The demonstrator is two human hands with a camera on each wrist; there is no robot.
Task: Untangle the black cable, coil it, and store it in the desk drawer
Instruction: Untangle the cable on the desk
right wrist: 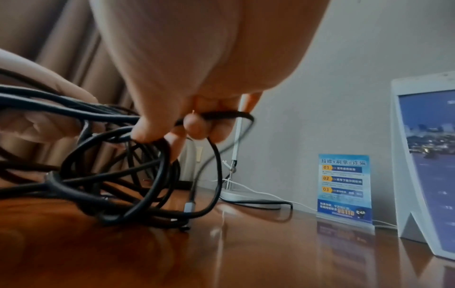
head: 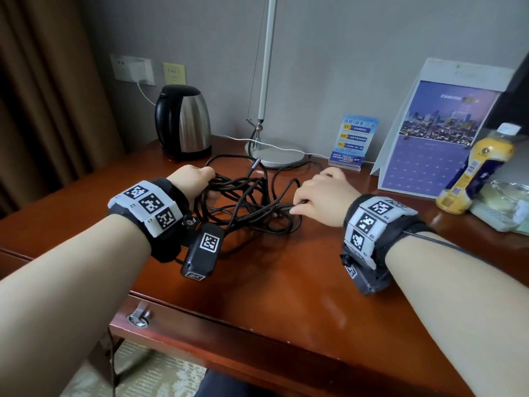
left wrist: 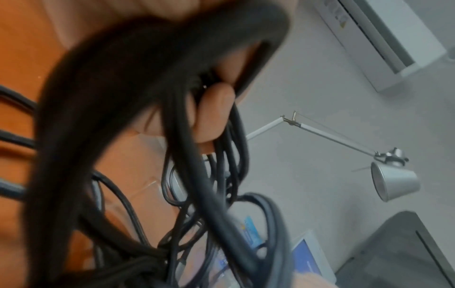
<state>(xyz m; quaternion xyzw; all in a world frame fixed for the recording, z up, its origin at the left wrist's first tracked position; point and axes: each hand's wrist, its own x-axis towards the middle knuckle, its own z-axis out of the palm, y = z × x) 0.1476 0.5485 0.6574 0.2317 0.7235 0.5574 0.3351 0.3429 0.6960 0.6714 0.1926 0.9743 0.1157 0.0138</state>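
- Two hands are set on one tangle of black cable (head: pixel 246 202), which lies in loose overlapping loops on the tabletop (head: pixel 286 282), roughly midway between its left and right edges and nearer the back edge than the front.
- Several strands at the left side of the tangle are gripped by the left hand (head: pixel 193 179), its fingers (left wrist: pixel 214 117) curled round them and lifting them off the wood.
- Strands at the right side are pinched by the right hand (head: pixel 323 196); the fingertips (right wrist: pixel 194 124) are pressed together on the cable just above the surface.
- A metal-tipped plug end (right wrist: pixel 189 204) is seen hanging within the loops.
- The desk drawer (head: pixel 200 336) is seen shut under the front edge, its metal knob (head: pixel 138 318) toward the left.
- A kettle (head: pixel 183 121) is placed at the back left corner, a lamp base (head: pixel 277 156) at the back edge behind the tangle.
- A blue card stand (head: pixel 353 141), a calendar (head: pixel 435 138) and a yellow bottle (head: pixel 478 170) are ranged toward the right edge.
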